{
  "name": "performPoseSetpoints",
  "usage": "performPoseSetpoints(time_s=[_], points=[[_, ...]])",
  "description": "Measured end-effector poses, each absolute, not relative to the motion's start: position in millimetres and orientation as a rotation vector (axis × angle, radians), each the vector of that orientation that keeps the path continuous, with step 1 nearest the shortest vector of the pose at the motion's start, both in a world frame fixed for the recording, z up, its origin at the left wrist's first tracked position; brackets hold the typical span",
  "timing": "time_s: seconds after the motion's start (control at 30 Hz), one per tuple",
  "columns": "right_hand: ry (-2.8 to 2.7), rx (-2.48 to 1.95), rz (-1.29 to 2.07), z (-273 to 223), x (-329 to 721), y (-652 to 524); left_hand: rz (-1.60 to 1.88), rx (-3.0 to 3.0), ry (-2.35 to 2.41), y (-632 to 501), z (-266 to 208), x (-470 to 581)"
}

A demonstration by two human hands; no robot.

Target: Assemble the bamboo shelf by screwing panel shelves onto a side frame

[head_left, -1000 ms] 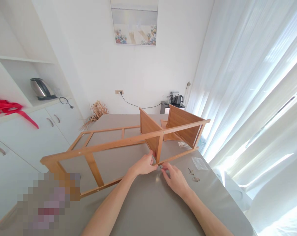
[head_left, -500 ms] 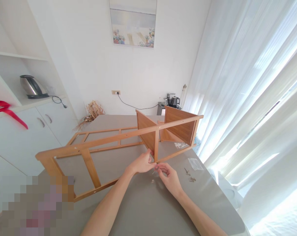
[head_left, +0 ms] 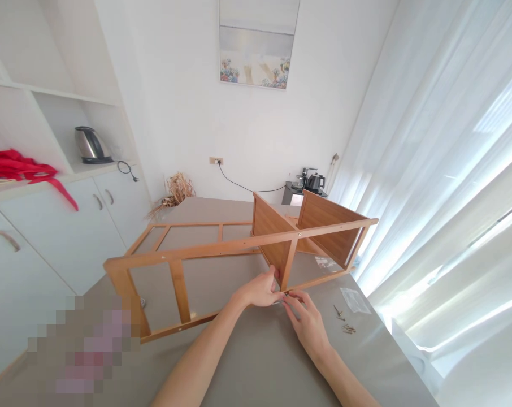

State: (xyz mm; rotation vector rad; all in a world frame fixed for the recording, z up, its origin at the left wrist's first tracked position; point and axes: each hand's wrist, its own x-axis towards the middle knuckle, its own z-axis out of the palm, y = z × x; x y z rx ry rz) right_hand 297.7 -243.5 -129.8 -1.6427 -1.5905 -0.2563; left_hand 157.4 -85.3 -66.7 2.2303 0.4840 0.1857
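A wooden shelf frame lies on its side on the grey table, with panel boards fixed across its right half. My left hand is closed around the lower edge of the middle panel, where it meets the front rail. At that same joint, the fingers of my right hand pinch a thin metal piece, too small to make out fully. Its tip is hidden between my fingers and the rail. Several loose screws lie on the table to the right of my right hand.
A clear plastic bag lies beyond the screws. Another person's blurred-out part is at the lower left, near the frame's end. White curtains hang along the table's right side. A kettle stands on the left cabinet.
My view has swung left, so everything sits further right. Both hands stay at the same joint, and the right fingers have shifted slightly around the metal piece.
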Motion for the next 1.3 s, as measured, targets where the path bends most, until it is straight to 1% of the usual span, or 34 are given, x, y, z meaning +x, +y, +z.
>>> performPoseSetpoints(time_s=[0.1,0.37,0.63,0.77,0.93,1.3], points=[[-1.73,-1.665,-0.394,-131.8,298.3,-244.3,0.161,2.243,0.478,-85.1,-75.8,157.4],[-1.803,-1.721,-0.384,-141.9,297.7,-242.0,0.083,2.295,0.476,-81.8,-97.4,153.9],[-1.682,-1.806,-0.241,-140.4,291.3,-239.5,0.071,2.422,0.56,-85.4,-93.8,138.9],[-1.608,-1.829,-0.141,-139.1,291.4,-241.1,0.134,2.463,0.635,-89.5,-94.1,137.9],[-1.552,-1.81,-0.06,-137.6,293.5,-240.6,0.186,2.441,0.583,-90.6,-92.5,141.9],[-1.444,-1.761,-0.093,-127.7,306.9,-247.3,0.149,2.264,0.493,-89.0,-78.4,139.6]])
